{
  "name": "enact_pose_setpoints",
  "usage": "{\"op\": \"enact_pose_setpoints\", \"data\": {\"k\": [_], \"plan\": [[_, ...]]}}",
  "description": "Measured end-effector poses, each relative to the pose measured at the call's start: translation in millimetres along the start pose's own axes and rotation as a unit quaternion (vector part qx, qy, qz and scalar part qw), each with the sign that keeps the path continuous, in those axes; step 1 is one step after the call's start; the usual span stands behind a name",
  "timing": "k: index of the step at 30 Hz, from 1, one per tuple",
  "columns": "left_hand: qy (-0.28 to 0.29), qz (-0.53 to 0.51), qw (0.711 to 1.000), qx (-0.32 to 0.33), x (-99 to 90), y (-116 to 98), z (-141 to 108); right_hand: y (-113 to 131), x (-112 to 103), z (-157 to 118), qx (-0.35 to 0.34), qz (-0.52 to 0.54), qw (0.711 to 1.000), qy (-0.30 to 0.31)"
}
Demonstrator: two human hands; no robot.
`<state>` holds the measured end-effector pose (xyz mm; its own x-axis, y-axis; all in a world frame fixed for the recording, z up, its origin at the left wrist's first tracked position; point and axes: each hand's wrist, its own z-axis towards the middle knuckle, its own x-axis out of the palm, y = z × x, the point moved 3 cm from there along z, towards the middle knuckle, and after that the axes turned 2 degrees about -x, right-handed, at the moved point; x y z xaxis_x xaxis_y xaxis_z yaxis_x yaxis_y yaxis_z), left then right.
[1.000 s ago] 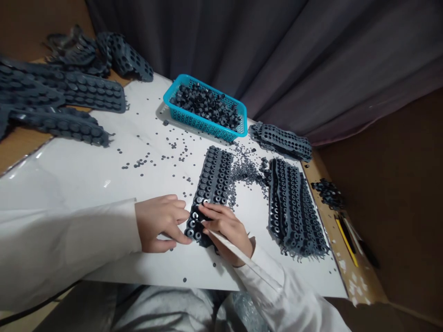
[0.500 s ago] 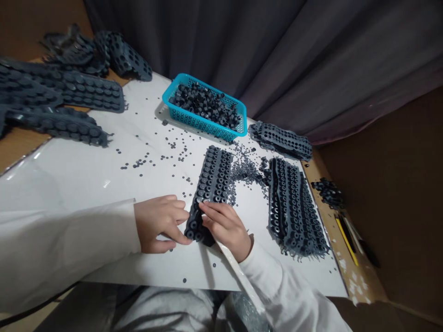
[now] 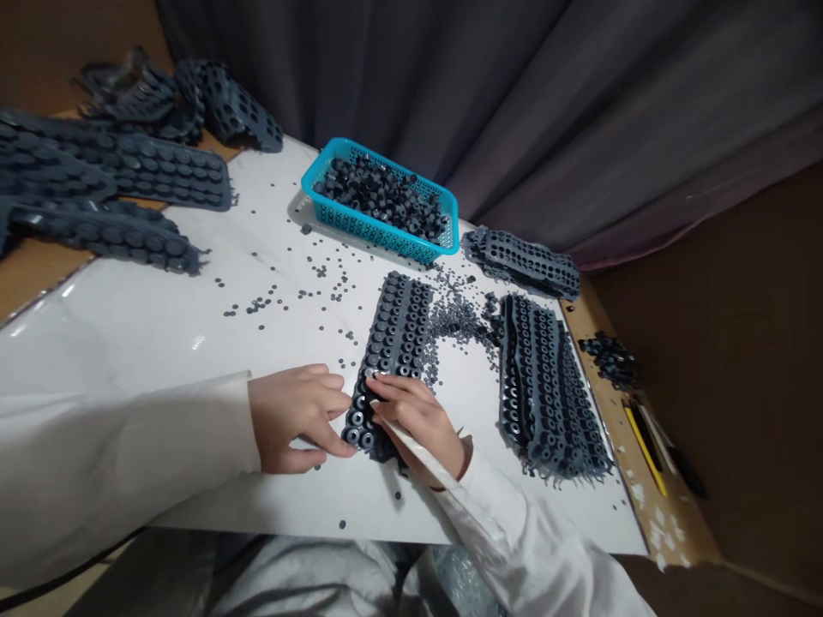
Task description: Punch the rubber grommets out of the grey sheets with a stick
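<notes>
A dark grey rubber sheet (image 3: 399, 330) with rows of round, ring-like cups lies lengthwise on the white tabletop. My left hand (image 3: 297, 416) rests at its near left corner, the forefinger stretched out and touching the edge, thumb apart, other fingers bent, holding nothing. Over the sheet's lower part, my right hand (image 3: 421, 424) pinches a long, slim white stick-like tool (image 3: 432, 463), which slants back over the wrist. The tool's tip is hidden by the fingers, near the cups. Many tiny dark discs (image 3: 458, 317) lie scattered right of the sheet.
A blue basket (image 3: 379, 230) full of small black rubber pieces stands behind the sheet. To the right are a stack of similar sheets (image 3: 553, 386), another stack (image 3: 531, 264) and a yellow-handled tool (image 3: 645, 447). More moulded sheets (image 3: 173, 176) lie at far left.
My right hand has shifted slightly left, and the white tool has swung up toward the forearm, uncovering more cups at the near end. My left hand has barely moved.
</notes>
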<state>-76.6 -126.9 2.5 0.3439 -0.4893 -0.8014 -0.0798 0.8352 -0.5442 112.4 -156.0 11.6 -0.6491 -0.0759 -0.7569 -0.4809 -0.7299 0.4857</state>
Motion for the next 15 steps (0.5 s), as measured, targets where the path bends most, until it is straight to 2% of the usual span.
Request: {"op": "enact_pose_setpoints", "data": {"k": [4, 7, 11, 15], "plan": [[-0.003, 0.001, 1.0, 0.003, -0.3, -0.2, 0.1, -0.2, -4.4, 4.5, -0.04, -0.063, 0.997, 0.001], [0.0, -0.003, 1.0, 0.001, 0.2, 0.6, -0.4, -6.3, -10.5, 8.4, -0.005, -0.08, 0.996, -0.039], [-0.001, -0.008, 1.0, -0.001, 1.6, 1.8, -1.1, -14.2, -12.5, 12.3, 0.063, 0.007, 0.996, -0.055], [-0.01, -0.015, 1.0, 0.001, 2.5, 1.9, -1.3, -13.5, -7.6, 13.4, 0.07, 0.086, 0.993, -0.027]]}}
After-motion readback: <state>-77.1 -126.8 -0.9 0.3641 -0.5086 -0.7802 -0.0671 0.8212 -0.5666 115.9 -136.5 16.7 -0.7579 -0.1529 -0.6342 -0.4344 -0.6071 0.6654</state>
